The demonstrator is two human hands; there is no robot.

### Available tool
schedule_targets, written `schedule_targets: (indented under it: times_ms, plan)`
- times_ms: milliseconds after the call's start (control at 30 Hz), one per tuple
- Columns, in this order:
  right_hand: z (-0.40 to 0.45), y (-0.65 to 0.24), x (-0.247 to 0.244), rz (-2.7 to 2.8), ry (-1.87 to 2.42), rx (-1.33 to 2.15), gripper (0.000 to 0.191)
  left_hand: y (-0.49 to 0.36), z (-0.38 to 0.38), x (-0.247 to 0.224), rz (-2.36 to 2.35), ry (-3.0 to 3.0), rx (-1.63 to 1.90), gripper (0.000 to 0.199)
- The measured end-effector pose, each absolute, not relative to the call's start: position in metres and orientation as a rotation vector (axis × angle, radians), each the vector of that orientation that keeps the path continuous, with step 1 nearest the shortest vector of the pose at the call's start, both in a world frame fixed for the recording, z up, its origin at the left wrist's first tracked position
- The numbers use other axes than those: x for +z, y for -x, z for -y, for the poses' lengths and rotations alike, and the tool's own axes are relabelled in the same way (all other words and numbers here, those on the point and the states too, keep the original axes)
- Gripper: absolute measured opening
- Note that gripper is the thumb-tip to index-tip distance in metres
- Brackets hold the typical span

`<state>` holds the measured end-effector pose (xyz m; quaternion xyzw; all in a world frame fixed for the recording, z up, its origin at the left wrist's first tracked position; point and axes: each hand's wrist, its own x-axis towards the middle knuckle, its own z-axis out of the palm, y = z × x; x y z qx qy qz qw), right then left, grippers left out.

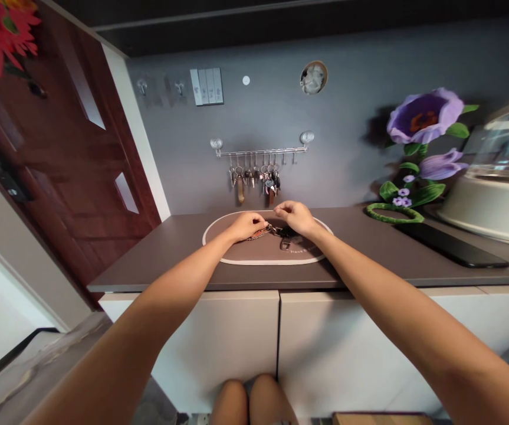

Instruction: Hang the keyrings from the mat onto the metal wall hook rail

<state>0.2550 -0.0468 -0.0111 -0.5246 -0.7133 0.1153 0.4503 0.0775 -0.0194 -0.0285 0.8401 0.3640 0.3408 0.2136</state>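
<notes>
Grey wall rises behind a dark counter, where an oval mat with a pale rim lies beneath our two hands. On that mat we see a key bundle: a patterned strap at the left, a metal clasp in the middle and a dark fitting at the right, partly in shadow. Its long axis runs roughly sideways, spanning the gap between our hands. Our left hand is nearer the strap end and appears to pinch it between thumb and fingertips; our right hand is curled above the dark end, and we cannot tell whether its fingers grip anything. Behind the mat, hanging keys line a clear rail, above and beyond our knuckles. The counter's front edge runs close to the mat's near rim, so sideways room is more generous: leftward towards the door, rightward as far as the black phone.
</notes>
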Motion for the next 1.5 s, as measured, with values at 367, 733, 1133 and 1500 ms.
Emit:
schedule_targets:
  times_ms: [367,733,1133,1500]
  plan:
    - [0.041,-0.252,-0.017,1.985,1.230,0.000,0.017,-0.076,0.016,-0.028,-0.993,-2.022,1.102,0.024]
    - [0.051,-0.246,-0.012,1.979,1.191,0.044,0.016,-0.076,0.015,-0.024,-0.842,-1.729,1.201,0.025]
    - [0.057,-0.230,-0.013,1.917,1.104,0.078,0.031,-0.072,0.010,-0.013,-0.645,-1.465,1.335,0.032]
    - [0.051,-0.222,-0.011,1.934,0.960,0.057,0.024,-0.071,0.016,-0.004,-0.548,-1.431,1.321,0.031]
